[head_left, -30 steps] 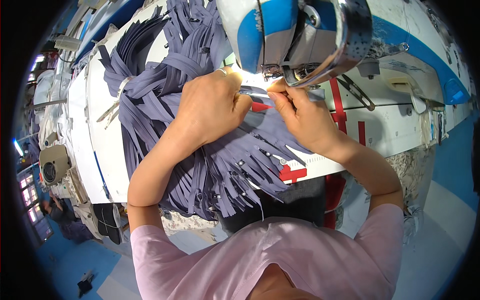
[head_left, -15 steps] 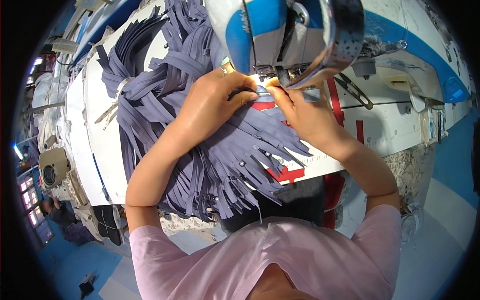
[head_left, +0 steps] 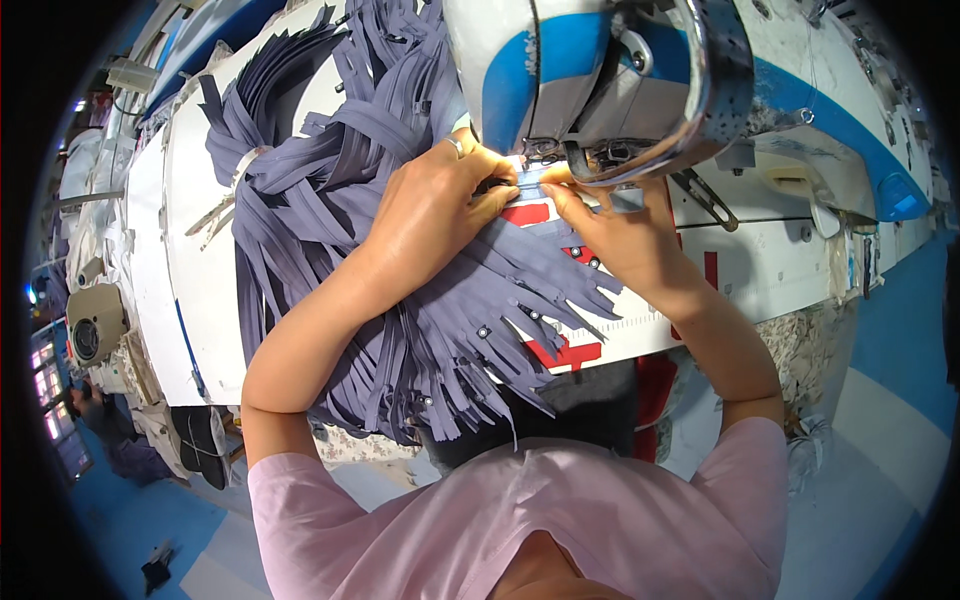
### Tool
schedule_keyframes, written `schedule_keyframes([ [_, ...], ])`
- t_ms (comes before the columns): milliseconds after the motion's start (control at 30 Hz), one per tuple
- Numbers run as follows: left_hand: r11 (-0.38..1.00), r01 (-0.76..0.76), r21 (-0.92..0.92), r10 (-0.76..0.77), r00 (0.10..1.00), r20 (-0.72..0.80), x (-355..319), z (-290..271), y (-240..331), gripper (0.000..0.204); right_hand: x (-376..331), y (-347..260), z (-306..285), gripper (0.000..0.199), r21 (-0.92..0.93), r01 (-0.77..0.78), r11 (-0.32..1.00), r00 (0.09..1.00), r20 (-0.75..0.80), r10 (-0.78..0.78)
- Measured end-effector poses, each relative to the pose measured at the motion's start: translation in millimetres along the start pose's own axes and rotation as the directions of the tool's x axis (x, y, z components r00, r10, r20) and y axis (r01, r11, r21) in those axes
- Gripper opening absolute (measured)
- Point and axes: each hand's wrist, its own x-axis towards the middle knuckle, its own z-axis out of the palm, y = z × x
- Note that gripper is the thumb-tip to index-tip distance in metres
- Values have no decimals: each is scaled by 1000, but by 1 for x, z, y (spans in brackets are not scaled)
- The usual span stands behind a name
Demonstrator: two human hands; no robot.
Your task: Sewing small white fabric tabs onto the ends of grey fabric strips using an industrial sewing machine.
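Two hands (head_left: 430,205) (head_left: 630,240) on one strip (head_left: 530,185) beside one sewing machine (head_left: 568,50)

No lettering is readable, only a ruler scale's (head_left: 640,323) tick marks along the sewing-machine table's (head_left: 765,262) near edge.

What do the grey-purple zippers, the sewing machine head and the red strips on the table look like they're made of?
The zippers look like woven fabric, probably synthetic: matte, limp and draping over each other. The sewing machine head seems painted metal or hard plastic, given its smooth blue and white surface. The red strips look like adhesive tape, plastic or cloth, lying thin and flat.
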Motion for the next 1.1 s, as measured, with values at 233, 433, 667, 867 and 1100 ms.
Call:
schedule_keyframes([
  [233, 990, -32, 135, 43, 996, -79, 2, 5, -6, 20, -1, 10, 13, 17, 164, -28, 986, 1000, 5, 28],
  [433, 982, -38, 184, 59, 992, -111, 8, 7, -13, 23, -21, 23, 28, 31, -4, 71, 997, 996, 58, -71],
  [667, 994, -38, 106, 52, 990, -133, 11, 5, -13, 22, -20, 27, 31, 47, 137, 3, 991, 1000, -13, -2],
  [867, 985, 6, 174, 14, 993, -114, 9, 3, -9, 22, -8, 21, 25, 45, 242, -38, 970, 998, -43, 49],
  [1100, 983, -6, 186, 27, 994, -110, 9, -2, -4, 22, -6, 19, 23, 41, 272, -51, 961, 997, -48, 67],
])
